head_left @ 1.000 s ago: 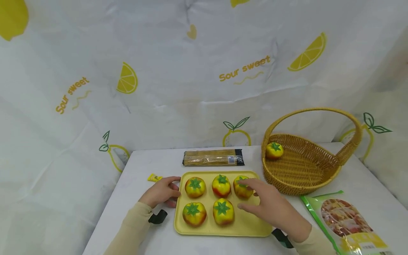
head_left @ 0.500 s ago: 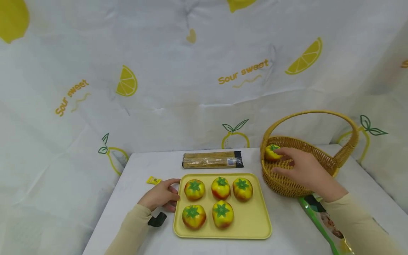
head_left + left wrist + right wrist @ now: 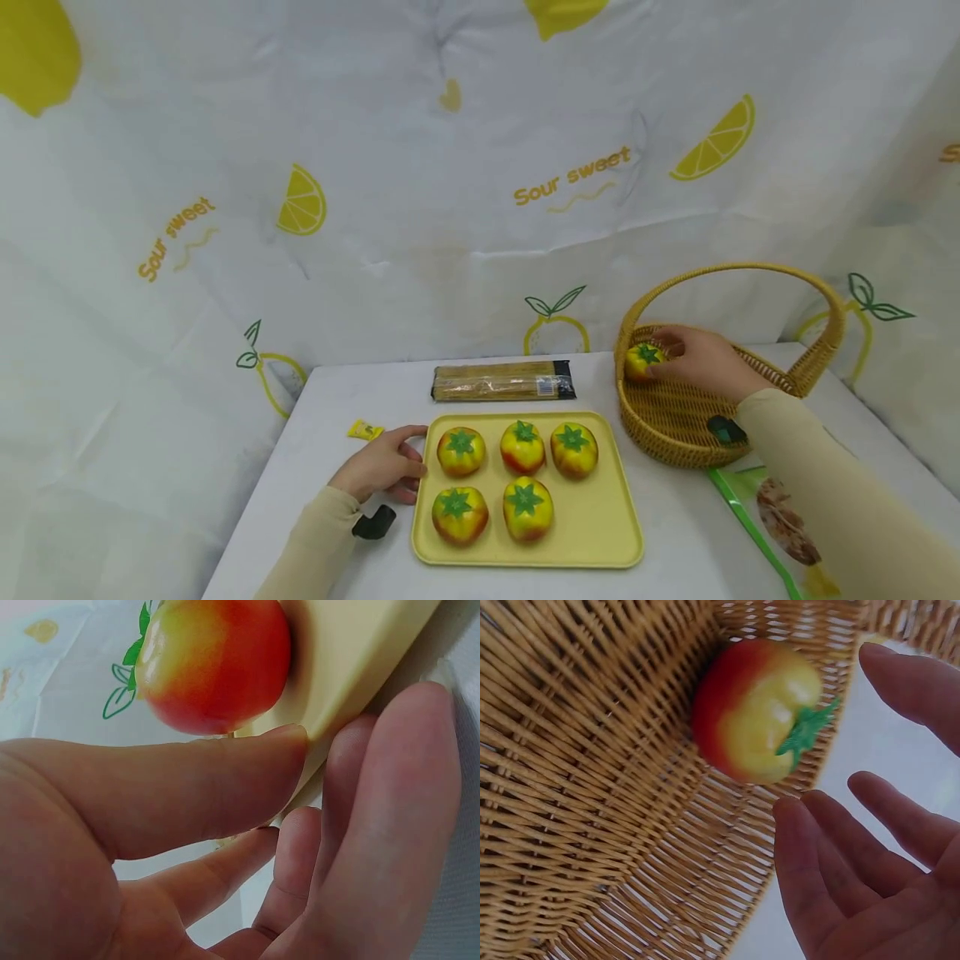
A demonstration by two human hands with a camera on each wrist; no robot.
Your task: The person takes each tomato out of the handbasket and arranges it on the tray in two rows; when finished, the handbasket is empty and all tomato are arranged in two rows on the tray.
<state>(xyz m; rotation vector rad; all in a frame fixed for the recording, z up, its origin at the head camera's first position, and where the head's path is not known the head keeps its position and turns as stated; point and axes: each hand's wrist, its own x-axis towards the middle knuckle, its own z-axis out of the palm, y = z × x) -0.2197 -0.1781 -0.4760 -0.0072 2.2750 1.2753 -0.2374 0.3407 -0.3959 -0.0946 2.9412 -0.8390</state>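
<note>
My right hand (image 3: 705, 362) reaches into the wicker basket (image 3: 675, 454). Its fingers are spread around a yellow-red toy persimmon (image 3: 643, 362) with a green star-shaped leaf cap, lying against the basket's left wall. In the right wrist view, a gap shows between the fingertips (image 3: 789, 814) and this persimmon (image 3: 757, 712). My left hand (image 3: 382, 463) rests loosely at the left edge of a yellow tray (image 3: 592, 525), fingertips right at the rim, as the left wrist view shows close up. Several similar persimmons (image 3: 528, 508) sit on the tray in two rows.
Behind the tray lies a clear packet of thin sticks (image 3: 495, 382). A small yellow sachet (image 3: 365, 430) is beyond the left hand. A green-edged food bag (image 3: 783, 517) lies at the front right, partly under the right sleeve. A lemon-print cloth (image 3: 420, 208) hangs behind.
My right hand has moved from over the tray's back-right persimmon across to the right, into the basket beside the persimmon there. My left hand has stayed at the tray's edge.
</note>
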